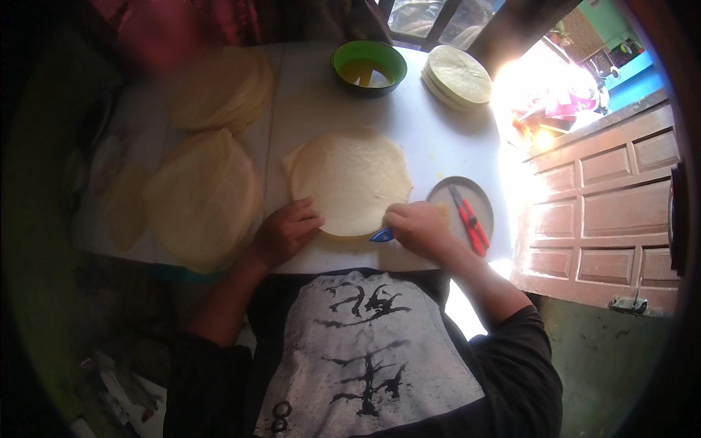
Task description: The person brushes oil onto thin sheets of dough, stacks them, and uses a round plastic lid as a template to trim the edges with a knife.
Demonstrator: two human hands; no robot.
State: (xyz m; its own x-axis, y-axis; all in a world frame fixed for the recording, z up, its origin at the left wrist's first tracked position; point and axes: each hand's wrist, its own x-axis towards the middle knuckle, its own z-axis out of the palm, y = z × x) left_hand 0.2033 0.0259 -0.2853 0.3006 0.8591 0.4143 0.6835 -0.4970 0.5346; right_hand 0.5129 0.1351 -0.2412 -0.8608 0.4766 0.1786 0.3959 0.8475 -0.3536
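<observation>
A stack of thin round dough sheets (350, 178) lies on the white table in front of me. At its lower left edge, my left hand (293, 227) touches the sheets with its fingers bent; whether it pinches one is unclear. My right hand (413, 222) is closed around a small blue tool (382, 235) at the lower right edge of the stack. The tool's pointed end sticks out to the left; most of it is hidden in the fist. To the right, a red utility knife (470, 219) rests on a round grey plate (489, 205).
Larger dough sheets (202, 202) lie at the left, with another pile (222, 90) behind. A green bowl (369, 52) of yellowish liquid stands at the back, beside a stack of trimmed rounds (459, 76). A panelled wooden door (605, 167) is at the right.
</observation>
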